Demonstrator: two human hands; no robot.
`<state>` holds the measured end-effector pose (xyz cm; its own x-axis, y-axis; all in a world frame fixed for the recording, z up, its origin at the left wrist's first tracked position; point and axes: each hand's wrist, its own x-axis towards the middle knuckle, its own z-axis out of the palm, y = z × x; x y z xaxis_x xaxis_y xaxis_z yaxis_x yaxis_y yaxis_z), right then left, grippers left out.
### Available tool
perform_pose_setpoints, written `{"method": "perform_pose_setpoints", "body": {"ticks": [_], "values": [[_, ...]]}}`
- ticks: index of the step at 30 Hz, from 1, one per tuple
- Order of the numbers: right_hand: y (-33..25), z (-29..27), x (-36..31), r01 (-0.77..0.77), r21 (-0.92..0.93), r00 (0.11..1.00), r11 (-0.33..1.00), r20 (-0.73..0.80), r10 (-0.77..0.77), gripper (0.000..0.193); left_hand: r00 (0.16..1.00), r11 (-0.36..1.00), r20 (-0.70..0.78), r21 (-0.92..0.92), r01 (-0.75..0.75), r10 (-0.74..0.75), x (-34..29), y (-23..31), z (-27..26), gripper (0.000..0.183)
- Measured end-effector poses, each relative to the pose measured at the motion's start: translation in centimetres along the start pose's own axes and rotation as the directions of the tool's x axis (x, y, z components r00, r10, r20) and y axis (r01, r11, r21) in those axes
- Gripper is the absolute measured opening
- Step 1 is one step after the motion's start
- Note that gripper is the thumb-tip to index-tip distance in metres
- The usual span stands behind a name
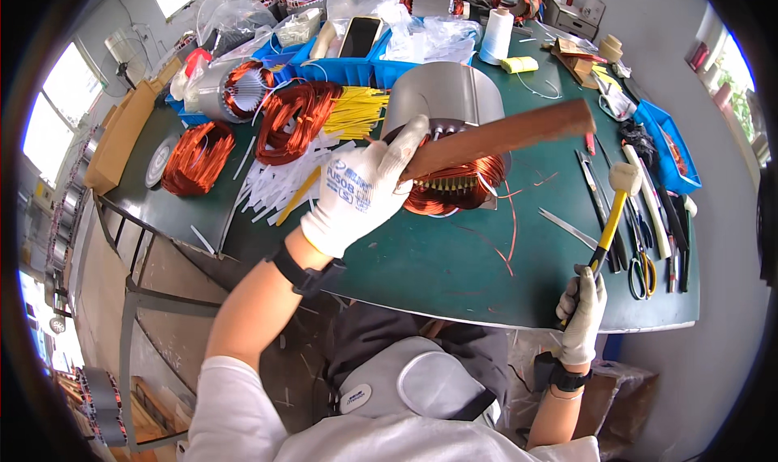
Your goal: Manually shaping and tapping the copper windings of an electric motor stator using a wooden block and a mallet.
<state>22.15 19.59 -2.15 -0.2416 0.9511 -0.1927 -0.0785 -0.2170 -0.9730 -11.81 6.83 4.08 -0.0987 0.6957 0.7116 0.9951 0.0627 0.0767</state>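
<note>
The left hand (365,188), in a white glove, grips one end of a flat brown board (498,138) and holds it slanted over the copper winding (458,182) of a grey metal motor core (442,97) standing on the green table (421,267). The right hand (581,304), also gloved, is closed around the yellow handle of a mallet (613,207) near the table's front edge, its pale head raised. Loose copper coils (296,117) and yellow strips (356,112) lie behind, and hand tools (648,235) to the right.
</note>
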Motion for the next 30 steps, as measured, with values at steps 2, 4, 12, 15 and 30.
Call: {"method": "perform_pose_setpoints", "body": {"ticks": [2, 4, 12, 15, 30], "values": [[0.3, 0.2, -0.1, 0.026, -0.008, 1.000, 1.000, 0.011, -0.026, 0.023, 0.976, 0.972, 0.038, 0.089, -0.217, 0.215, 1.1, -0.2, -1.0, 0.076], [0.5, 0.1, -0.1, 0.035, -0.039, 0.999, 0.999, -0.006, -0.036, 0.022, 0.970, 0.972, 0.166, 0.124, -0.197, 0.175, 2.4, 0.4, -2.1, 0.085], [0.9, -0.1, -0.8, 0.127, 0.003, 0.992, 0.992, -0.027, -0.127, 0.031, 0.977, 0.953, 0.043, -0.215, 0.215, -0.210, -1.3, 2.5, -5.1, 0.090], [2.2, -1.6, -3.5, 0.153, 0.148, 0.988, 0.977, 0.003, -0.155, 0.038, 0.762, 0.159, 0.486, -0.790, 0.593, -0.428, -10.4, 4.8, -8.7, 0.047], [-4.3, -2.5, -5.2, 0.931, -0.218, 0.183, -0.294, 0.973, -0.140, 0.030, 0.606, -0.984, 0.779, 0.075, 0.165, 0.161, -13.4, 14.3, -3.2, 0.047]]}}
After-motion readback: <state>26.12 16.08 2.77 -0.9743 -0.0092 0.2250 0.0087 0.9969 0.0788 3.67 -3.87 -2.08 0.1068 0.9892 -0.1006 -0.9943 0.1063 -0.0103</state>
